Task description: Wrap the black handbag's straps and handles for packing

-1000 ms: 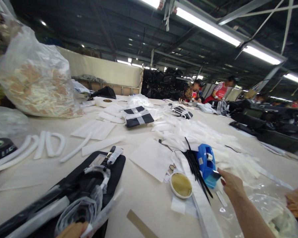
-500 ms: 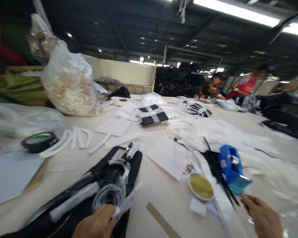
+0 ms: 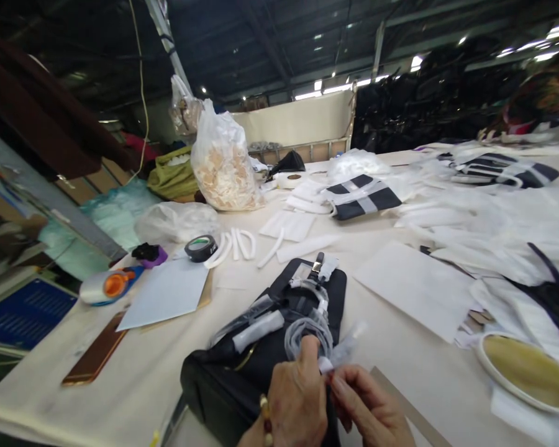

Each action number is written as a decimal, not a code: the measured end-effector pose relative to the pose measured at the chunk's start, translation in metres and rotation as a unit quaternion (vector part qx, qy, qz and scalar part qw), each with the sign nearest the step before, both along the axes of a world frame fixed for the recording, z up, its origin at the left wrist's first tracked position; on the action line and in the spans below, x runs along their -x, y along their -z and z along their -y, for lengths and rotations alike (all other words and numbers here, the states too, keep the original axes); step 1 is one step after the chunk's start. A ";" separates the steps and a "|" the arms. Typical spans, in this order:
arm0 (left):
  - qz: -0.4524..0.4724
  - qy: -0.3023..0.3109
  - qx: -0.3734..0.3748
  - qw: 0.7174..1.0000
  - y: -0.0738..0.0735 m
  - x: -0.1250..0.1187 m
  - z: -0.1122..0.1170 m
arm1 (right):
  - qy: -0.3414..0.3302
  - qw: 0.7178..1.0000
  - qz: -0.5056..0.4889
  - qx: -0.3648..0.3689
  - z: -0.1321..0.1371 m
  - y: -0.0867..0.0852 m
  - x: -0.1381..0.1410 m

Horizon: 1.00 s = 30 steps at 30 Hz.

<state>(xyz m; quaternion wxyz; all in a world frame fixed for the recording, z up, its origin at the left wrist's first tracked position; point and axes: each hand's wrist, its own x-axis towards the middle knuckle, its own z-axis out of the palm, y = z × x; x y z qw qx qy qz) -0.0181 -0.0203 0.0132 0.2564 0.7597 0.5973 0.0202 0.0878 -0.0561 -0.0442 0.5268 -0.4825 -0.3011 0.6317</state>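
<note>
A black bag lies on the table, its hardware and straps covered in clear plastic and white wrapping. On top of it sits a coiled plastic-wrapped strap. My left hand, with a beaded bracelet at the wrist, is closed on the lower end of this coil. Right beside it, my right hand pinches with thumb and forefinger near a small white tab; whatever is between those fingertips is too small to make out. A loose flap of clear plastic sticks out just above the fingers.
A black tape roll, grey-blue sheet, brown phone-like slab and tape dispenser lie left. Rightward are a white sheet and a round yellowish tin. A plastic sack of scraps stands behind.
My right hand has left the blue tape dispenser and come over to my left hand at the coil. The view has swung left; my left hand still grips the strap.
</note>
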 end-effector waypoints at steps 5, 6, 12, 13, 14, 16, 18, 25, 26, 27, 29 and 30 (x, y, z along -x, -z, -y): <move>0.001 0.012 0.008 1.000 -0.001 -0.004 -0.002 | 0.027 0.999 0.005 0.046 -0.006 0.010 -0.003; -0.004 0.013 0.001 1.000 0.000 -0.004 -0.002 | 0.036 0.998 0.004 0.058 -0.007 0.009 -0.002; -0.048 0.052 -0.049 0.996 0.008 -0.003 0.000 | 0.033 0.987 -0.063 0.147 -0.013 -0.005 -0.001; -0.054 0.066 -0.058 0.995 0.010 -0.003 0.000 | 0.027 0.983 -0.084 0.163 -0.014 -0.007 -0.001; -0.062 0.081 -0.070 0.992 0.011 -0.003 0.000 | 0.022 0.979 -0.100 0.177 -0.015 -0.008 -0.001; -0.087 0.110 -0.097 0.985 0.012 -0.005 0.001 | 0.009 0.973 -0.115 0.198 -0.017 -0.010 0.001; -0.121 0.140 -0.121 0.975 0.012 -0.007 0.002 | -0.007 0.969 -0.105 0.221 -0.020 -0.009 0.003; -0.135 0.205 -0.147 0.958 0.013 -0.006 -0.001 | -0.065 0.961 -0.085 0.253 -0.037 0.000 0.009; -0.132 0.192 -0.137 0.963 0.013 -0.005 -0.001 | -0.068 0.962 -0.088 0.249 -0.036 -0.001 0.008; -0.126 0.176 -0.124 0.968 0.013 -0.004 -0.001 | -0.071 0.964 -0.092 0.240 -0.035 -0.002 0.006; -0.107 0.129 -0.093 0.981 0.011 -0.003 -0.001 | -0.076 0.967 -0.119 0.211 -0.029 -0.007 0.001; -0.094 0.100 -0.078 0.987 0.010 -0.003 -0.001 | -0.077 0.968 -0.140 0.193 -0.026 -0.009 -0.003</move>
